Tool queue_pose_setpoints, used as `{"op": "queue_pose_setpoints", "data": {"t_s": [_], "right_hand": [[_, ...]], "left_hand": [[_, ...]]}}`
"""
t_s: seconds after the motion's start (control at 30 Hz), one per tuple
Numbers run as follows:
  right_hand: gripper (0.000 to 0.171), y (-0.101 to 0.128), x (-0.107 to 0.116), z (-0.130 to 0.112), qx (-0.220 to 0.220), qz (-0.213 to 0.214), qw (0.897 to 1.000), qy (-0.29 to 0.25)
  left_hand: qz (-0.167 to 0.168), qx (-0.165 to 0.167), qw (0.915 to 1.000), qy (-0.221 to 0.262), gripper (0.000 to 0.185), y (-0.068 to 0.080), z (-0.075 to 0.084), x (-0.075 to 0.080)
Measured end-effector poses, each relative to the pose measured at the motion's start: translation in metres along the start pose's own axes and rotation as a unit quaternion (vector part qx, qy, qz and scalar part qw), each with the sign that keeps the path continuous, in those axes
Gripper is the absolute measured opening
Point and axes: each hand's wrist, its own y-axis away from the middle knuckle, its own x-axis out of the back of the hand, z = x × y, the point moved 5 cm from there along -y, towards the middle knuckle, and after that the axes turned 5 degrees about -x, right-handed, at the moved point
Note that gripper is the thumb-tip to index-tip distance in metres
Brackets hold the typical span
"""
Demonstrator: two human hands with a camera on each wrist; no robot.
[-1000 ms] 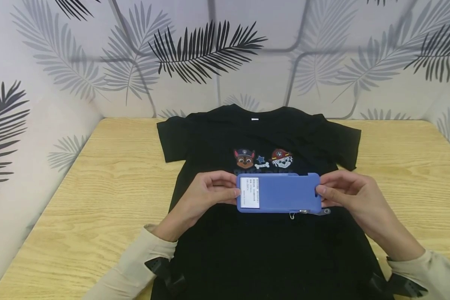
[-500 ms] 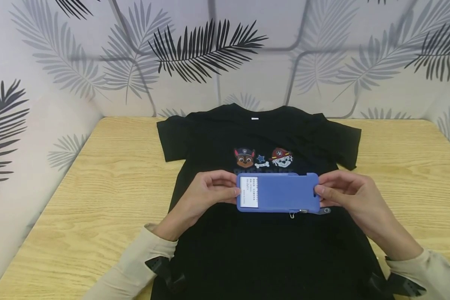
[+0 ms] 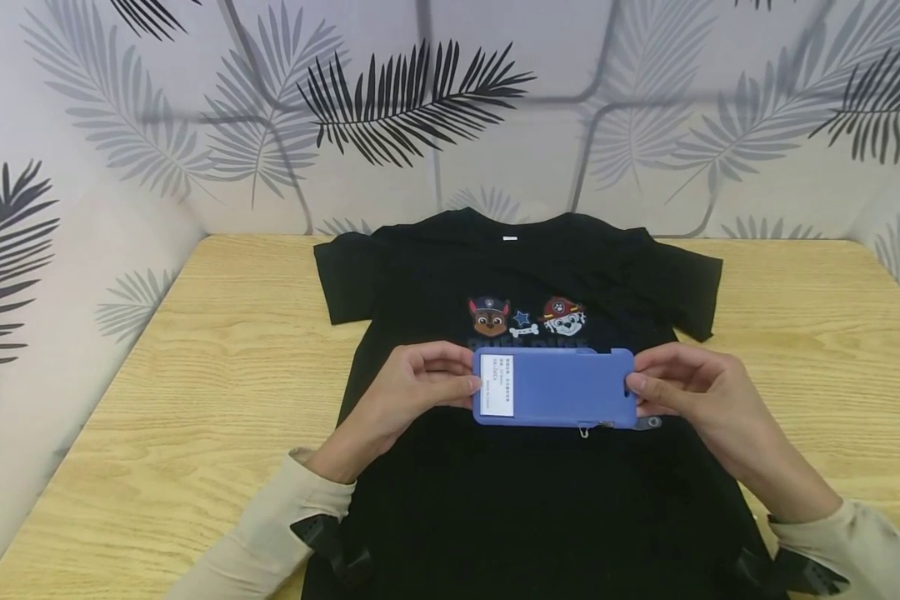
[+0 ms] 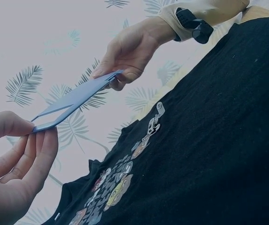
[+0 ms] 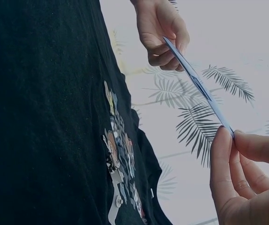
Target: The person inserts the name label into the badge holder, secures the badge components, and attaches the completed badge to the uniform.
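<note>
A flat blue card holder (image 3: 562, 387), with a white printed label (image 3: 497, 385) near its left end, is held level above a black T-shirt (image 3: 540, 500). My left hand (image 3: 420, 387) pinches its left end between thumb and fingers. At the notched right end, my right hand (image 3: 708, 387) pinches it the same way. Both wrist views show the holder (image 4: 78, 96) apart from the shirt (image 5: 45, 112). Partly hidden beneath it in the head view, a small strap with a metal clip (image 3: 648, 423) lies on the shirt.
The T-shirt lies spread on a wood-grain table (image 3: 232, 333), its collar toward the back wall (image 3: 375, 183). Cartoon dog heads (image 3: 489, 317) are printed on its chest; the lettering below is partly covered by the holder.
My right hand has shifted slightly left with the holder's right end. The holder looks a little shorter, and less of the white label shows. My left hand stays in place.
</note>
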Motion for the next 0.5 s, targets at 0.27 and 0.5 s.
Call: {"op": "queue_pose_setpoints", "data": {"t_s": [0.27, 0.5], "right_hand": [[0.024, -0.0001, -0.0005, 0.0003, 0.004, 0.000, 1.000, 0.011], [0.024, -0.0003, -0.0012, 0.0014, 0.002, 0.004, 1.000, 0.026]], "left_hand": [[0.002, -0.004, 1.0000, 0.001, 0.028, -0.0003, -0.0020, 0.0001], [0.002, -0.005, 1.0000, 0.001, 0.027, -0.0001, -0.0018, -0.0003]]}}
